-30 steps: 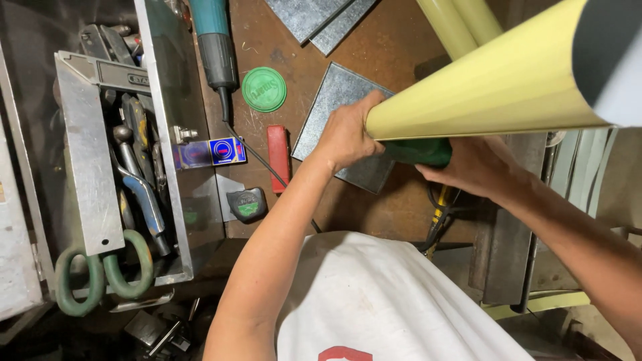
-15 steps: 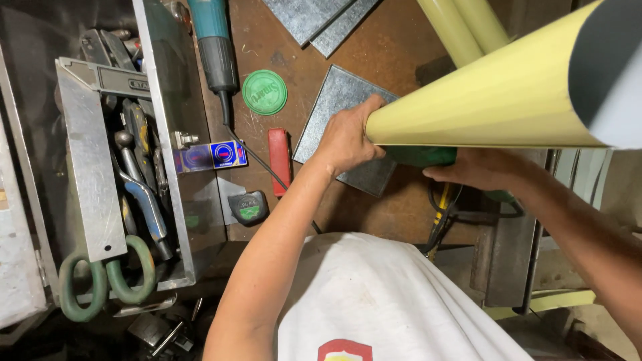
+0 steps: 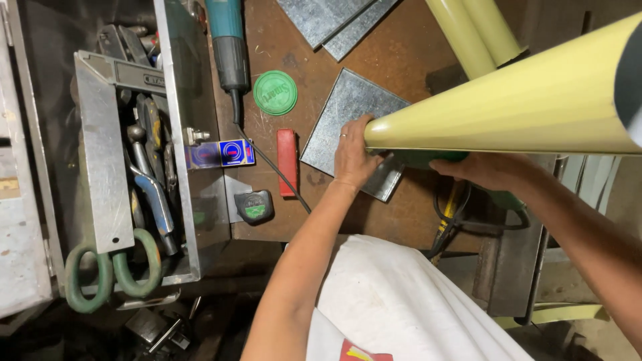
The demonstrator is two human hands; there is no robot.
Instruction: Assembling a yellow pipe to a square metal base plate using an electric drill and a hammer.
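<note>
A thick pale yellow pipe (image 3: 508, 107) runs from the right edge towards the middle of the rusty bench. My left hand (image 3: 353, 155) is curled around its near end, over a grey metal plate (image 3: 341, 113) lying flat on the bench. My right hand (image 3: 485, 170) sits just under the pipe, closed on a dark green tool (image 3: 428, 158) that the pipe mostly hides. A black cable hangs below that hand.
On the bench lie a round green lid (image 3: 275, 93), a red block (image 3: 287, 162), a blue power tool (image 3: 227, 40), a tape measure (image 3: 255, 206) and a small blue box (image 3: 221, 154). Left is a metal tool tray (image 3: 180, 100) with green-handled snips (image 3: 110, 267). More yellow pipes (image 3: 468, 33) and metal sheets (image 3: 334, 20) are at the back.
The pipe now covers more of the green tool, and my right hand has slid a little right and down under it. My left hand stays at the pipe's end.
</note>
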